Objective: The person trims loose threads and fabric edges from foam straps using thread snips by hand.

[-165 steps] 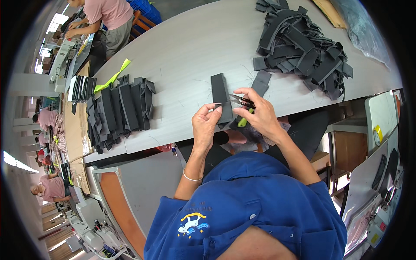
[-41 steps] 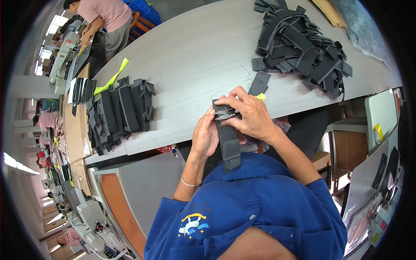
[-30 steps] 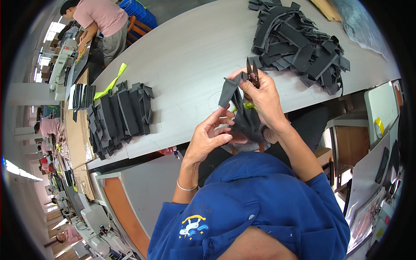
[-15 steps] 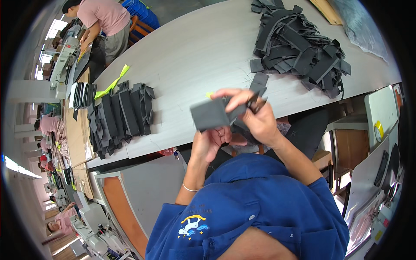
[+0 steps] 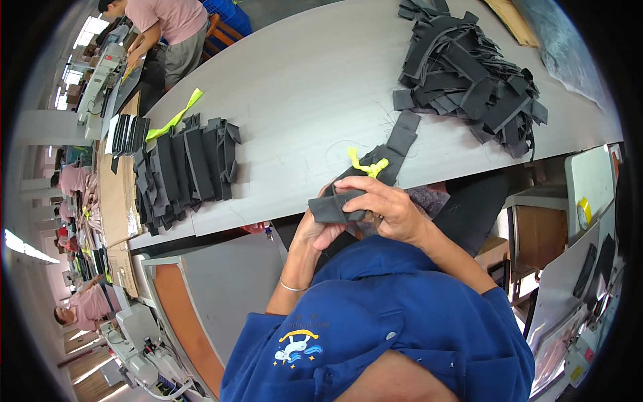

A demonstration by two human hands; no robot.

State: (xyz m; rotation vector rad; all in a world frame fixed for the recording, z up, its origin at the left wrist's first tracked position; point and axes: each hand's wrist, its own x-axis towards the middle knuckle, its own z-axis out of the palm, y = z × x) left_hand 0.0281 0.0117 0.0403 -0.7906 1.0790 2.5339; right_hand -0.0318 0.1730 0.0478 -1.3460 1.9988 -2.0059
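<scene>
Both my hands are at the table's near edge, closed on a dark grey fabric strip [image 5: 327,210]. My left hand [image 5: 317,229] holds it from below and the left, its fingers mostly behind the cloth. From the right, my right hand [image 5: 390,206] pinches the same strip, thumb and fingers pressed on its folded end. Just beyond my fingers lies a knotted neon yellow strip [image 5: 372,167]. It rests on another dark grey fabric piece [image 5: 403,134] that reaches across the table toward the heap. Whether the two grey pieces are joined is hidden by my hands.
A loose heap of dark grey strips [image 5: 469,74] covers the table's far right. At left stand bundled strips [image 5: 191,167] in a row, with a neon yellow band [image 5: 177,117] behind them. Clear plastic sheeting [image 5: 559,53] lies far right. A co-worker [image 5: 167,27] leans over a machine at far left.
My hands have drawn slightly nearer to me, and the fabric has turned flatter and lower. The knotted yellow strip, barely visible before, now shows fully. A dark object at my right fingers no longer shows.
</scene>
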